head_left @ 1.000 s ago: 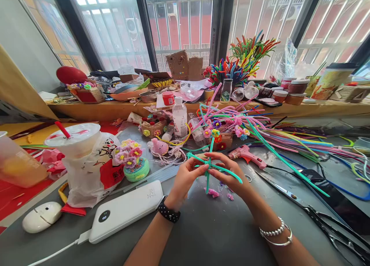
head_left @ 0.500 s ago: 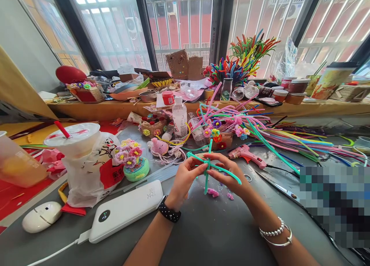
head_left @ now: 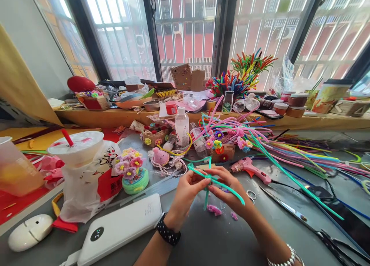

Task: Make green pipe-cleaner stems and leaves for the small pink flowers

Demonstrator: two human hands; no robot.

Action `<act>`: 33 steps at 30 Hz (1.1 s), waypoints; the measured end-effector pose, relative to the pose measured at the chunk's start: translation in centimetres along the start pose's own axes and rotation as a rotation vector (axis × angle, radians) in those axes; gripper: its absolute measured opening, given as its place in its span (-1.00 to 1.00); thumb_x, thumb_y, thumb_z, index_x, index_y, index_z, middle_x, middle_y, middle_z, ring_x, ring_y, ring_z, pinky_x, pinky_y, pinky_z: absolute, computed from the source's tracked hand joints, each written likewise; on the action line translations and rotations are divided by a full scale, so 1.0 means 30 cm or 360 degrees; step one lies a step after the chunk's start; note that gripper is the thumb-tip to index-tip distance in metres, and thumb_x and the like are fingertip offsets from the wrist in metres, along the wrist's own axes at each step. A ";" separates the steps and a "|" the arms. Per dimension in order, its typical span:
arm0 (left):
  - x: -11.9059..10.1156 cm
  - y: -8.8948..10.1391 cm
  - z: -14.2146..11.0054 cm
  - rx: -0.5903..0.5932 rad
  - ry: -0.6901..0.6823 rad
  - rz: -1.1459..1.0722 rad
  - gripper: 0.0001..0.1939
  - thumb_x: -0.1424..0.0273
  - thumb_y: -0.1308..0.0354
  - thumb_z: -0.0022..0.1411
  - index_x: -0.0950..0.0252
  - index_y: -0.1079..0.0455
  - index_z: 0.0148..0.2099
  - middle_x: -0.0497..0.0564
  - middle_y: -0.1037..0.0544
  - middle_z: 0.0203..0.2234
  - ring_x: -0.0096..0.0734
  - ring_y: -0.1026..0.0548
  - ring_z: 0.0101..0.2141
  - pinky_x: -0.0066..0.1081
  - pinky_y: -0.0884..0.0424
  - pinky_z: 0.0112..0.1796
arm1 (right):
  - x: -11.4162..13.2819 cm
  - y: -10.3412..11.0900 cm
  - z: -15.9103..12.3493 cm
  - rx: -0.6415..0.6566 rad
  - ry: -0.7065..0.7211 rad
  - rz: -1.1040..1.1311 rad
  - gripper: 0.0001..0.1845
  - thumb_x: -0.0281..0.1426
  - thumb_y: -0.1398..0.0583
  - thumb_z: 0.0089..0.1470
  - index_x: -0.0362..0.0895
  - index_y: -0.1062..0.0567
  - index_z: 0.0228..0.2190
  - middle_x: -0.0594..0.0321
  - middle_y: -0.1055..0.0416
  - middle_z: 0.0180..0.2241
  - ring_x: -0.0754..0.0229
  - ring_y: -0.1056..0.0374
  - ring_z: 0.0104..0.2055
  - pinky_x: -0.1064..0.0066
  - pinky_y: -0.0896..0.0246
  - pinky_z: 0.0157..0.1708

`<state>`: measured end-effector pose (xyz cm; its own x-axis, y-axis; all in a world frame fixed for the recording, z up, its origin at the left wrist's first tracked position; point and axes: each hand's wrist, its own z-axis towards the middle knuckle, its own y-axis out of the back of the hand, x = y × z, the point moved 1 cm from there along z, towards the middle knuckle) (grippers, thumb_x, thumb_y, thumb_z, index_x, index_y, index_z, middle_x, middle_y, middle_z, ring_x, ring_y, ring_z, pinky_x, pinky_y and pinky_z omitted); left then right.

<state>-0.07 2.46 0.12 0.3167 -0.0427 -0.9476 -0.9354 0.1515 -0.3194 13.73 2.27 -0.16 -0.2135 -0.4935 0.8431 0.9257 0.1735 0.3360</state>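
Crossed turquoise pipe cleaners point(head_left: 238, 196) are held up over the grey table, their arms sticking out to several sides from a joined middle. My left hand point(head_left: 185, 191) pinches them close to the crossing with thumb and index finger. From the other side, my right hand point(head_left: 231, 187) grips the same crossing between thumb and fingers. Below the hands lie pink fuzzy scraps point(head_left: 214, 209). A pink glue gun point(head_left: 252, 169) rests beyond my right hand, and open-handled scissors point(head_left: 302, 216) lie to its right.
On the left are a white power bank point(head_left: 121, 227), a bagged drink cup point(head_left: 78, 173) and a green-based flower ornament point(head_left: 135, 181). A bundle of long pipe cleaners point(head_left: 300, 154) spreads at the back right. A plastic bottle point(head_left: 182, 127) stands behind the hands.
The view has tilted up a little, so the scene sits lower. Both hands keep hold of the crossed pipe cleaners, with little change in grip.
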 end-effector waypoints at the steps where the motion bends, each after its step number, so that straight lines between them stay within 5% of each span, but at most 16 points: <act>1: 0.001 0.001 0.000 0.0001 0.0027 -0.0018 -0.79 0.45 -0.25 -0.16 0.35 -0.39 -0.37 0.00 -0.51 -0.45 -0.39 -0.44 -0.37 -0.47 -0.33 -0.34 | -0.003 -0.001 0.001 0.0002 0.0013 -0.0014 -0.64 -0.40 -0.16 -0.08 -0.03 -0.36 -0.16 0.19 -0.25 -0.16 0.13 -0.20 -0.08 0.31 -0.15 -0.12; 12: 0.001 -0.004 -0.006 0.0025 0.0088 -0.0131 -0.81 0.44 -0.22 -0.10 0.33 -0.40 -0.33 -0.02 -0.51 -0.47 -0.45 -0.44 -0.40 -0.49 -0.34 -0.35 | 0.007 0.003 0.000 -0.0100 0.0027 -0.0121 -0.68 -0.40 -0.16 -0.08 0.01 -0.41 -0.19 0.18 -0.17 -0.05 0.10 -0.16 -0.06 0.25 -0.10 -0.06; 17: 0.001 -0.010 -0.006 -0.0050 0.0035 -0.0154 -0.83 0.44 -0.24 -0.14 0.32 -0.39 -0.39 -0.06 -0.49 -0.52 -0.47 -0.43 -0.43 -0.49 -0.33 -0.36 | 0.010 -0.007 0.000 -0.0153 0.0142 -0.0170 -0.67 -0.44 -0.12 -0.07 0.02 -0.40 -0.19 0.21 -0.36 -0.24 0.12 -0.23 -0.16 0.24 -0.17 -0.15; 25: -0.010 -0.014 -0.009 -0.0007 -0.0032 -0.0115 -0.78 0.47 -0.26 -0.16 0.33 -0.36 -0.37 -0.03 -0.49 -0.45 -0.44 -0.43 -0.37 -0.49 -0.31 -0.31 | 0.025 -0.011 -0.004 -0.0115 0.0109 -0.0161 -0.68 -0.45 -0.08 -0.02 0.01 -0.41 -0.18 0.24 -0.36 -0.33 0.18 -0.27 -0.27 0.35 -0.22 -0.25; 33: -0.008 -0.023 -0.016 -0.0160 -0.0082 0.0002 -0.78 0.47 -0.24 -0.15 0.30 -0.36 -0.35 -0.05 -0.50 -0.44 -0.41 -0.44 -0.34 -0.49 -0.31 -0.30 | 0.014 -0.010 -0.005 -0.0041 0.0093 -0.0181 -0.67 -0.41 -0.07 -0.01 0.01 -0.37 -0.14 0.24 -0.36 -0.32 0.17 -0.27 -0.25 0.35 -0.20 -0.24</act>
<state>0.43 1.89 0.57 0.3205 0.0085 -0.9472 -0.9461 0.0512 -0.3196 13.42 1.88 0.04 -0.2996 -0.5576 0.7742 0.9045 0.0921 0.4164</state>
